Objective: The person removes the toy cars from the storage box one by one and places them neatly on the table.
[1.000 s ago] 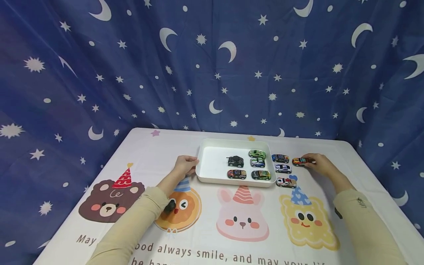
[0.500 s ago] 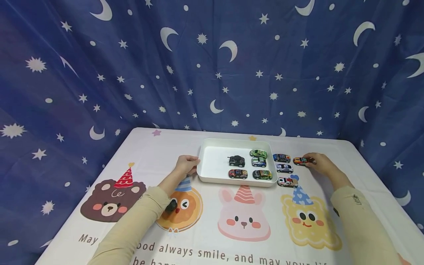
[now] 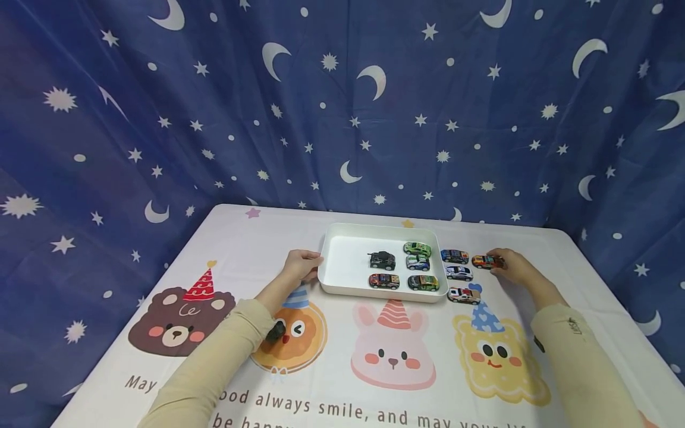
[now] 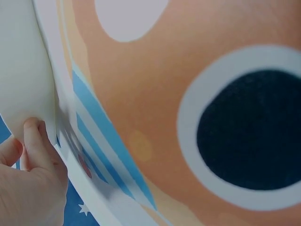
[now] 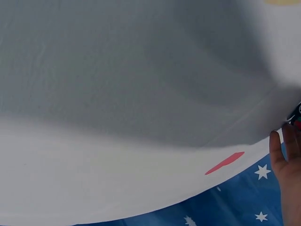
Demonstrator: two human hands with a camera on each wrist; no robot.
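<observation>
My left hand (image 3: pixel 301 266) holds the left end of a shallow white tray (image 3: pixel 342 290), thumb and fingers at its rim. In the left wrist view, the fingertips of that hand (image 4: pixel 35 160) press against the tray wall (image 4: pixel 28 70). Inside the tray stand a black toy tank (image 3: pixel 382 260) and several toy cars, among them a bright green one (image 3: pixel 417 249) and a red-and-black one (image 3: pixel 383 281). To the right, my right hand (image 3: pixel 515 266) pinches the rear of an orange toy car (image 3: pixel 486 262). Only a sliver of this car (image 5: pixel 297 117) shows in the right wrist view.
Just outside the tray's right side are a dark blue toy car (image 3: pixel 455 256), a white-and-purple one (image 3: pixel 458 273) and a white-and-red one (image 3: pixel 464 295). A cartoon-printed tablecloth (image 3: pixel 393 410) covers the table. Behind it hangs a blue star-and-moon curtain (image 3: pixel 342 131).
My right hand has shifted slightly with its fingers at the orange car's rear. The left hand stays at the tray's end, and the tray and other cars look unmoved.
</observation>
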